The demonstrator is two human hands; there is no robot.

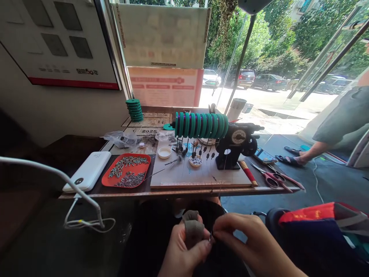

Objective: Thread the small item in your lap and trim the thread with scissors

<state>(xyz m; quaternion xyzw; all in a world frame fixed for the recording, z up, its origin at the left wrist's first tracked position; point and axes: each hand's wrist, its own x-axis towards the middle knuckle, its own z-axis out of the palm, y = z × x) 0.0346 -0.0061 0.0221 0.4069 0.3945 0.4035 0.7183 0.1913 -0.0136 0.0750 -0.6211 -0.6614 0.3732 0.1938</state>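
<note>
Low over my lap, my left hand pinches a small shiny metal piece between thumb and finger. Grey cloth wraps cover some of its fingers. My right hand meets it from the right, thumb and forefinger pressed together beside the metal piece; what lies between those fingertips is too small to make out. On the table ahead stands a black winding device carrying a row of green spools. Several dark weights hang on lines below the spools.
An orange tray holds small metal parts, left of a white board. A white power bank with a cable lies further left. Scissors rest at the right edge. A person's leg and a red-blue bag are at right.
</note>
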